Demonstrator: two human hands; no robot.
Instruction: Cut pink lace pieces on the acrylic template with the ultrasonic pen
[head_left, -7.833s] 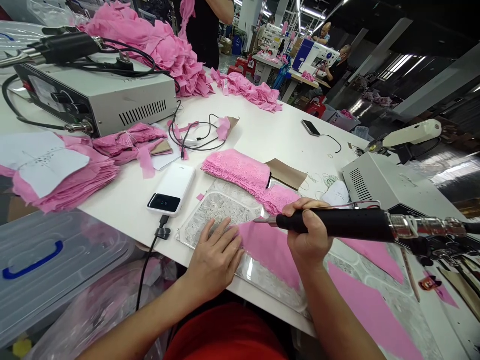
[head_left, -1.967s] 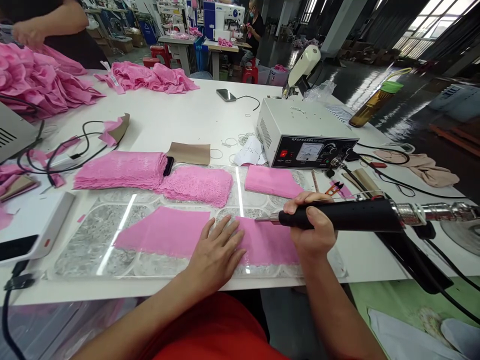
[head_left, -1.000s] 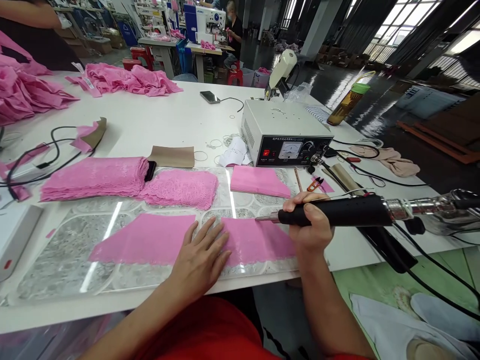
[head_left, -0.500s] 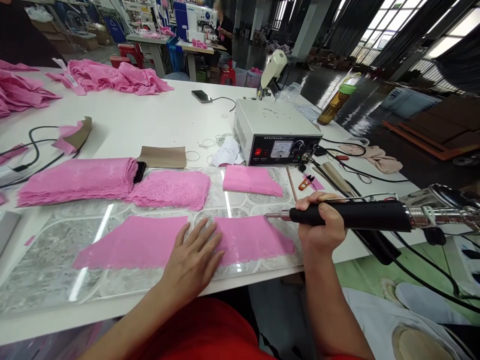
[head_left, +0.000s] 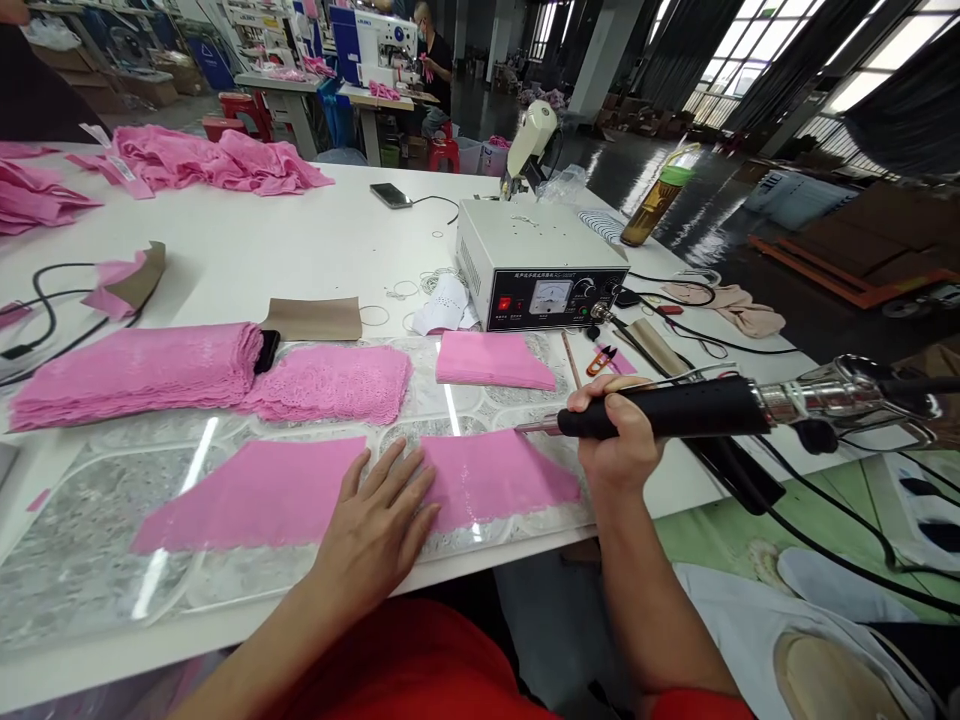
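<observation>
Clasping black cylindrical tool (head_left: 667, 410), right grip (head_left: 621, 435) has slid its tip (head_left: 540, 425) to upper-right corner of right-hand flat pink fabric panel (head_left: 480, 480) on mottled grey mat (head_left: 82, 530); top edge seems done. Left grip (head_left: 379, 525) spread, touching panel.

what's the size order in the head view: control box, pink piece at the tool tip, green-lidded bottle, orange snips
1. Control box
2. Pink piece, though nearer the camera
3. Green-lidded bottle
4. Orange snips

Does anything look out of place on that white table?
Only minor litter: a pink scrap lies alone at far left, apart from the larger pieces, and loose loops are scattered beside the box. No spill shows.
</observation>
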